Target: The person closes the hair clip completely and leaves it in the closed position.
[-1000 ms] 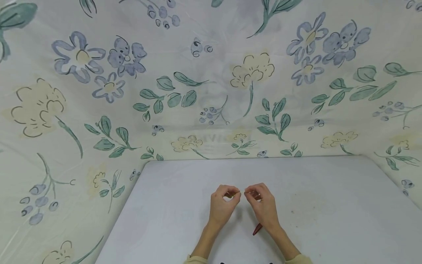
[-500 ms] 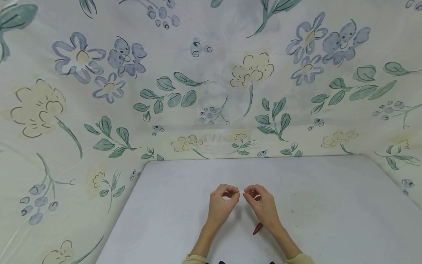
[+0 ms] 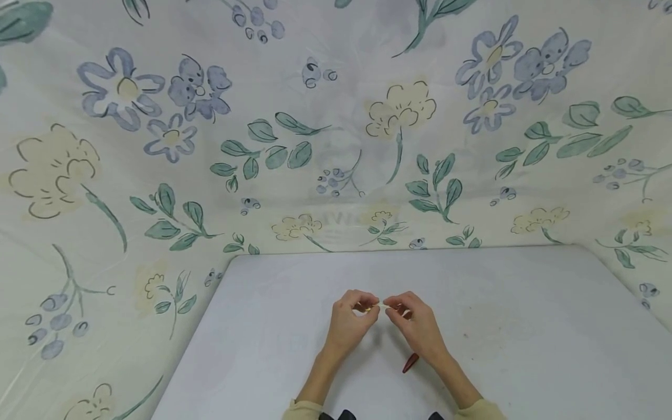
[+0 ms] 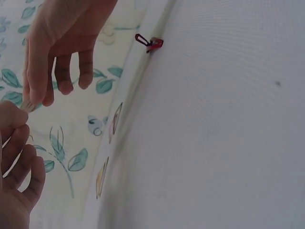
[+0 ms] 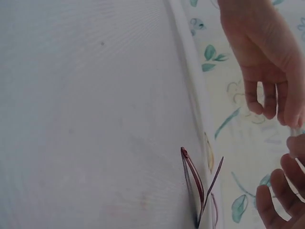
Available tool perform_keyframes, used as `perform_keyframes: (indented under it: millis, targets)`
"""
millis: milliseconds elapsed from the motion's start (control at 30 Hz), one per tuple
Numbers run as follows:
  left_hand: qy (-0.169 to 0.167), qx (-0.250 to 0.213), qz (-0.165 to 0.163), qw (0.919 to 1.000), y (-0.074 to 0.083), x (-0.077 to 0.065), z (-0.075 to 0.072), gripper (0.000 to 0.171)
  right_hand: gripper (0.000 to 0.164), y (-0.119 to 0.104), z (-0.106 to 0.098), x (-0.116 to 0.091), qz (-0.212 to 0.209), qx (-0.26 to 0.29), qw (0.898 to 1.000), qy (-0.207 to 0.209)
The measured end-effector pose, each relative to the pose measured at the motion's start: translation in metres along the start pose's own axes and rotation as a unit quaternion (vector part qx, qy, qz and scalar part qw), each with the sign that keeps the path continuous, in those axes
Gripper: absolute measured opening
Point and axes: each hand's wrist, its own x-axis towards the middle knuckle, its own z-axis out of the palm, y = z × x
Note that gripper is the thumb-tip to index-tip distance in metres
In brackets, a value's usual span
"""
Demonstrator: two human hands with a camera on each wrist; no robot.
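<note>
In the head view, my left hand and right hand are raised above the white table, fingertips facing each other. Thumbs and forefingers pinch a tiny pale strip that spans the narrow gap; its kind is too small to tell. A yellowish bit shows by the left fingertips. The left wrist view has my left hand at the lower left and my right hand above, fingertips meeting at the pale strip. In the right wrist view, the fingers partly hide it.
A dark red clip-like thing lies on the white table by my right wrist; the right wrist view shows its thin splayed arms. Slender oval outlines appear along the table edge. Flower-patterned cloth stands behind and beside the table.
Both hands have shifted slightly to the left, still pinching. The pale strip, barely seen a second ago, shows between the fingertips. The red thing on the table stays in place.
</note>
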Motion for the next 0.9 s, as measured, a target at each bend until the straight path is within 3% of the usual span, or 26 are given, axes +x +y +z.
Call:
perform_keyframes:
  millis: [267, 667, 900]
  targets:
    - [-0.022, 0.023, 0.021, 0.9993, 0.001, 0.002, -0.008, 0.01, 0.014, -0.004, 0.0, 0.001, -0.011, -0.023, 1.0, -0.018]
    - [-0.048, 0.053, -0.031, 0.997, -0.005, -0.006, -0.012, 0.009, 0.012, -0.004, 0.001, 0.002, -0.001, -0.058, 0.998, -0.04]
    - [-0.085, 0.087, -0.06, 0.9907, -0.009, -0.008, -0.012, 0.007, 0.013, 0.0, 0.0, 0.004, 0.019, -0.078, 0.995, -0.062]
